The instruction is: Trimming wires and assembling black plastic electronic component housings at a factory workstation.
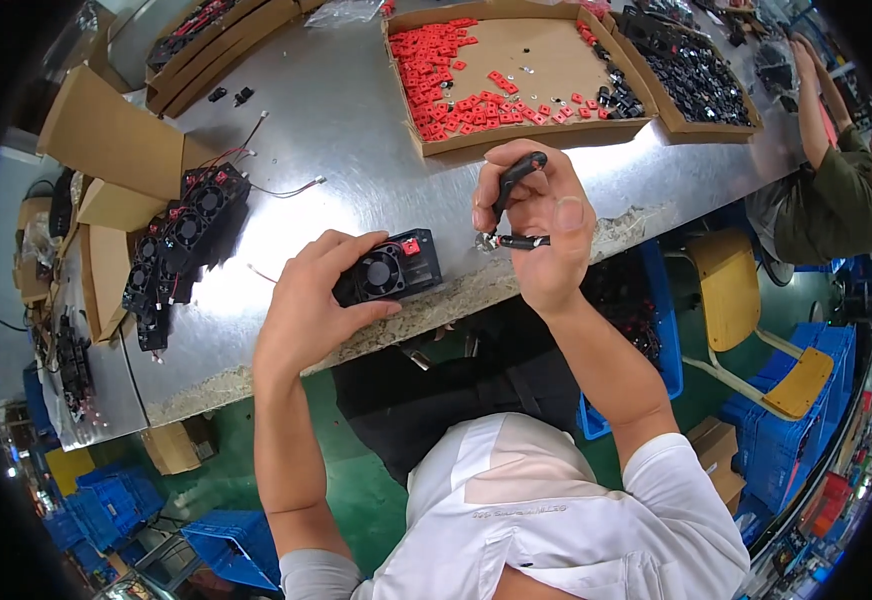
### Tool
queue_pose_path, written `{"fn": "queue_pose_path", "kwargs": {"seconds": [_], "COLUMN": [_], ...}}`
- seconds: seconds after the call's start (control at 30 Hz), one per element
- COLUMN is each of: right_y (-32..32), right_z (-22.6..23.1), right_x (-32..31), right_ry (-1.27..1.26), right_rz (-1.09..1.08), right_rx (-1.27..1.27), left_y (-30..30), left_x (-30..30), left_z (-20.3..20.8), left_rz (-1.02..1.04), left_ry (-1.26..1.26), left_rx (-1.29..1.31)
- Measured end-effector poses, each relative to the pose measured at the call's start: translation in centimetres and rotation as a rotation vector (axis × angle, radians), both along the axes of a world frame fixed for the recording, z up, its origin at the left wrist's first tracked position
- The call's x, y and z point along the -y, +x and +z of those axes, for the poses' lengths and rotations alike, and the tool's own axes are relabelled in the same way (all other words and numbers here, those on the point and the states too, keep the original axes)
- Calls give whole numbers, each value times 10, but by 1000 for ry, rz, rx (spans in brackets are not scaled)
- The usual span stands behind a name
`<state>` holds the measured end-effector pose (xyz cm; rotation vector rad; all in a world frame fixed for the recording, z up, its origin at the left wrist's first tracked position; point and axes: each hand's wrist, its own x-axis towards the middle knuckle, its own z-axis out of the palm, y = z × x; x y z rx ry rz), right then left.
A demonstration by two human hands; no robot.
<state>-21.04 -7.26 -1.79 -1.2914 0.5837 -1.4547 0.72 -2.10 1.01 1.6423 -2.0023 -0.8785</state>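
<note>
My left hand [318,292] is closed round a black fan unit [380,272] at the table's near edge. The unit has a round fan in a rectangular black housing, with a small red part [411,247] near its upper right corner. To the right, my raised right hand [554,215] grips small pliers with black handles [512,182]. Their metal head points left toward the fan unit, apart from it. Whether the jaws hold anything is too small to tell. On the left lie several similar black fan units [188,228] with loose wires.
A cardboard tray [516,140] of small red and black parts stands at the back, beside another tray [718,128] of black parts. An upright open carton [106,130] is at left. Another person [836,190] works at far right, near a wooden chair [726,290] and blue crates [786,440].
</note>
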Motion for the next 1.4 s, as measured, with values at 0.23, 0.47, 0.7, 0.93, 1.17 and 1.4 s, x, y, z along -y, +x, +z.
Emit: {"fn": "queue_pose_path", "kwargs": {"seconds": [0.23,0.47,0.7,0.93,1.17,1.4], "right_y": [5,10,12,13,14,13], "right_z": [5,6,8,9,14,16], "right_x": [7,8,10,9,7,12], "right_ry": [36,-4,33,34,0,37], "right_rz": [22,100,45,39,87,73], "right_rx": [-37,-8,-138,-138,-214,-184], "left_y": [-5,-3,0,-1,-2,-3], "left_x": [-12,-16,-14,-16,-18,-18], "left_z": [-6,-7,-10,-11,-13,-11], "left_rz": [64,98,80,76,82,86], "left_ry": [-148,-108,-124,-184,-203,-195], "left_rx": [80,57,38,72,60,67]}}
